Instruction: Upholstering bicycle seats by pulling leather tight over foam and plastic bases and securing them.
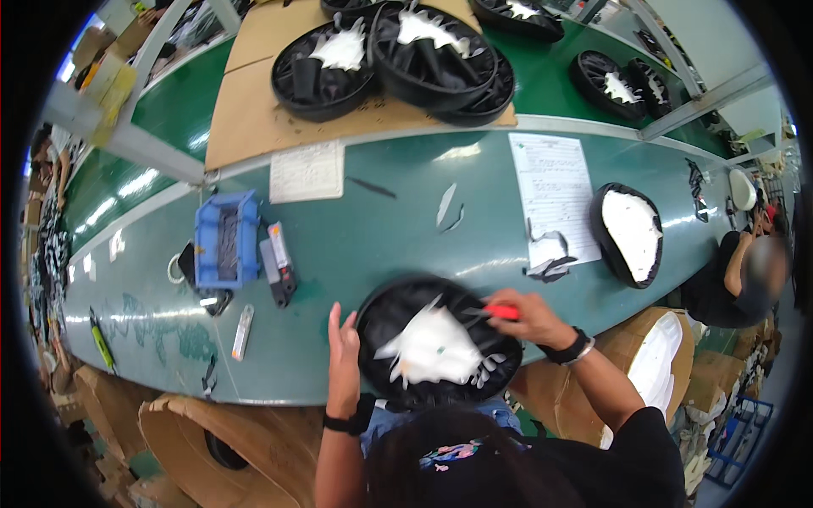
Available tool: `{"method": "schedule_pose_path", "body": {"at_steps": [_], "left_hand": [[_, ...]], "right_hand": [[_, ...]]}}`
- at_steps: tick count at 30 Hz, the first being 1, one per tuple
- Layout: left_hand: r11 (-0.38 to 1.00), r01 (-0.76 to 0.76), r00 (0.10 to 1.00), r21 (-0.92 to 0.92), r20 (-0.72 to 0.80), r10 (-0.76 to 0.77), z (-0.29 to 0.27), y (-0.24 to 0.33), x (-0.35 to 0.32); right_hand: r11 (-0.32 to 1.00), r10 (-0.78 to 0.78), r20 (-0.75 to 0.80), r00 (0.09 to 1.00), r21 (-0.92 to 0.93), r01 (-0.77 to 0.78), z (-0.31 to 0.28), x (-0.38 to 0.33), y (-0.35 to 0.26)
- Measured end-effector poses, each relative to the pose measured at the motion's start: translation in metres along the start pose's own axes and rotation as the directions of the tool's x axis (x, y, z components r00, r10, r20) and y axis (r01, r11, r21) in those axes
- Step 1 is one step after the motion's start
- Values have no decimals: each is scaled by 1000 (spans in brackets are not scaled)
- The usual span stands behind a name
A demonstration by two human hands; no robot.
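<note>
A round black padded piece [377,313] rests at the table's near edge in front of me, a ragged white sheet [440,347] on its middle. My left hand [343,360] is beside its left rim with fingers stretched upward, holding nothing that I can see. At the upper right of the piece, my right hand [533,317] is closed on a red-handled tool [503,311]. The tool's thin metal end points left over the black material; its exact kind is unclear.
A blue bin [227,241] and a box cutter [278,262] stand left, near a green cutter [102,340]. Another black-rimmed piece [631,235] lies right, beside a printed sheet [555,190]. Similar pieces [326,72] sit on cardboard [246,127] behind. Someone [741,275] is far right.
</note>
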State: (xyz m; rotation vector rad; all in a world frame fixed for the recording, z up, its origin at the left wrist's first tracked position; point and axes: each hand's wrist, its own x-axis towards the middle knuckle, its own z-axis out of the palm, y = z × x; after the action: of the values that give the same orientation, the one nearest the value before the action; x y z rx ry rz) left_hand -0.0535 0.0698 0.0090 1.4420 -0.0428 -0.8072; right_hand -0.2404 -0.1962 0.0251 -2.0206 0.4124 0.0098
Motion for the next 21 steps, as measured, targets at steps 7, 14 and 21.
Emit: {"method": "schedule_pose_path", "body": {"at_steps": [7,14,21], "left_hand": [[599,-138,869,789,-194,455,-33,13,-51],[288,-245,892,926,99,440,33,-34,-47],[464,-502,856,730,343,386,9,-35,-37]], "right_hand": [[963,235,113,965,106,-247,83,24,-33],[959,270,58,961,78,-274,101,16,-43],[816,65,114,991,-578,13,73,-37,-92]]}}
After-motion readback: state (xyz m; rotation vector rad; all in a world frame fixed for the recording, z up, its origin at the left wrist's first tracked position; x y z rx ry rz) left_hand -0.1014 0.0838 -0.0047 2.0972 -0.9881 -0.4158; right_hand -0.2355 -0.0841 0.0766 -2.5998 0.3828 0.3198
